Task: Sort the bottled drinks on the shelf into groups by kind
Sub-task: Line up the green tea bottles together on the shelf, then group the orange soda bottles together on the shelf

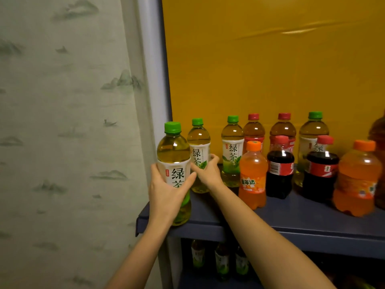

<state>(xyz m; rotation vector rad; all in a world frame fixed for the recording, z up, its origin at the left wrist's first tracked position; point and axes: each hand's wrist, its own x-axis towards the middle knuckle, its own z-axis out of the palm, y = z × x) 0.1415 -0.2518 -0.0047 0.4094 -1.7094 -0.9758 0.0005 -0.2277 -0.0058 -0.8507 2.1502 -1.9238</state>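
1. Gripped in the left hand (166, 192), thumb and fingers curled round the label: front green tea bottle (174, 153), upright at the left front edge of the shelf (291, 217).
2. Just behind, clasped by the right hand (208, 173), fingers wrapped round: second green tea bottle (199, 140).
3. Further right, standing mixed: third green tea bottle (232, 151), orange soda bottle (253, 176), cola bottle (280, 172).

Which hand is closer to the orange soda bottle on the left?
Right. The right hand holds the back green tea bottle just left of the orange soda bottle; the left hand grips the front green tea bottle farther left.
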